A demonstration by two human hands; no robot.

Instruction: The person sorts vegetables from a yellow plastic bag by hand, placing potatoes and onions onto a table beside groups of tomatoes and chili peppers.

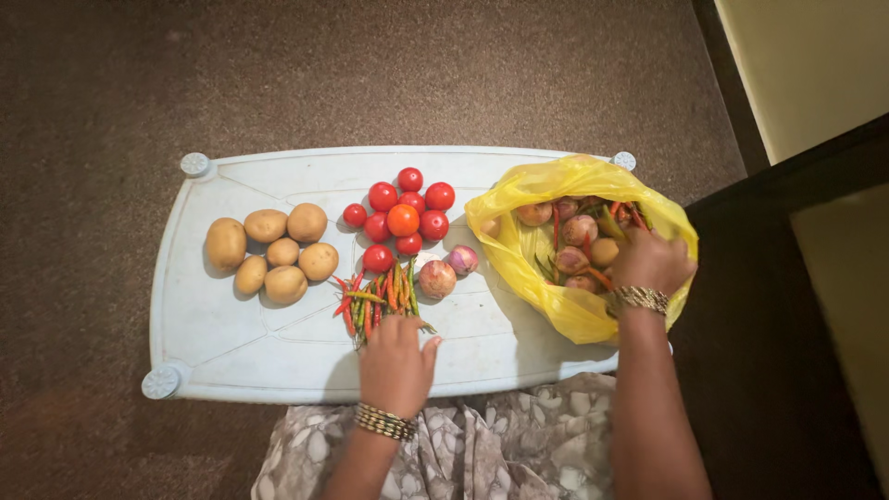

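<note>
Standing on brown carpet (370,65), the pale blue counter (231,333); my left hand (396,361) rests released by chillies (380,301), right hand (651,261) in the yellow bag (574,315), grip hidden.

Pale blue table (231,343) showing at centre. Tan potatoes (270,253) sitting at 9 o'clock, red tomatoes (402,218) at 12, red-green-orange chillies (378,301) centre, purple onions (448,270) beside, yellow bag (565,315) at 3. Brown carpet (370,74) surrounding.

A pale blue plastic table (213,324) on brown carpet carries a cluster of potatoes (270,253), red tomatoes (404,218), mixed chillies (381,298), two onions (447,270), and an open yellow bag (565,306).
</note>
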